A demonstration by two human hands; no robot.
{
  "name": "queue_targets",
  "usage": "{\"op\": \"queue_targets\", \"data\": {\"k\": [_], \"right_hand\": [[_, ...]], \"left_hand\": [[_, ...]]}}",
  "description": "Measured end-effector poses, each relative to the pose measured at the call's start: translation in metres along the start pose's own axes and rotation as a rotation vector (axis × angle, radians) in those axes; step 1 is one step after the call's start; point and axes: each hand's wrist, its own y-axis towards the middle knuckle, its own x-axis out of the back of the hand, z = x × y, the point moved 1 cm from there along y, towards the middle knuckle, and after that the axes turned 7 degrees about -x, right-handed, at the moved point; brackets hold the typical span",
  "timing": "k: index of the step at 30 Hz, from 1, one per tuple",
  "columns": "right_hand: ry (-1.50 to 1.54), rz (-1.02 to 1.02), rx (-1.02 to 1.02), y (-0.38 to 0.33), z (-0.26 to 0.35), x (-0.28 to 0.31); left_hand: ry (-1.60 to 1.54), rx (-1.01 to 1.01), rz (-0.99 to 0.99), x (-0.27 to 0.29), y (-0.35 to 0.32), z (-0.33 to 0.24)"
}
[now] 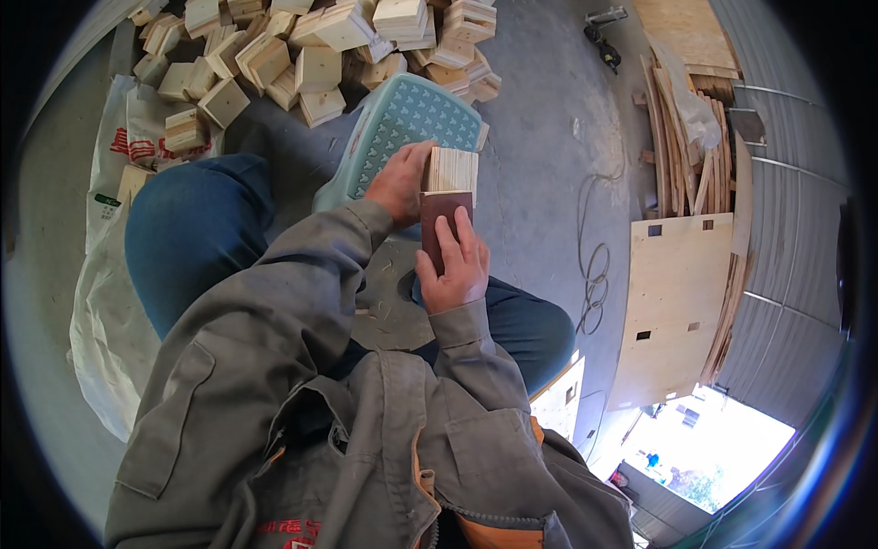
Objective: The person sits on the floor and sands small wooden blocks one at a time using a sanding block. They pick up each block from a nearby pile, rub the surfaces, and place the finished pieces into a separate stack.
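My left hand [400, 186] is closed on the left side of a pale plywood block [455, 170] with layered edges, in front of a light blue-green plastic stool [419, 110]. A brown flat-faced piece that looks like a sanding block [435, 216] lies against the near end of the plywood block. My right hand [457, 267] grips it, fingers laid over its face and thumb at its left edge. The underside of both pieces is hidden.
Several loose plywood blocks [320, 69] are heaped on the floor beyond the stool. A white plastic sack [105, 302] lies at the left by my knee. To the right are a looped cable [596, 265], stacked boards [672, 302] and a dark tool [604, 50] farther off.
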Motion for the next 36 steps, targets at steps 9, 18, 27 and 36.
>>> {"op": "queue_targets", "data": {"k": [9, 18, 27, 36], "right_hand": [[-0.043, -0.066, -0.084, 0.101, -0.008, -0.028], [-0.059, -0.074, -0.083, 0.114, -0.02, -0.032], [0.014, 0.002, 0.01, 0.001, 0.001, -0.002], [-0.027, -0.042, -0.108, 0.126, -0.011, -0.032]], "left_hand": [[-0.001, 0.014, -0.032, -0.005, 0.0, 0.004], [-0.002, 0.057, 0.021, 0.003, 0.002, -0.006], [0.001, -0.003, -0.002, -0.003, -0.002, 0.007], [0.008, 0.023, 0.004, -0.005, 0.001, 0.006]]}}
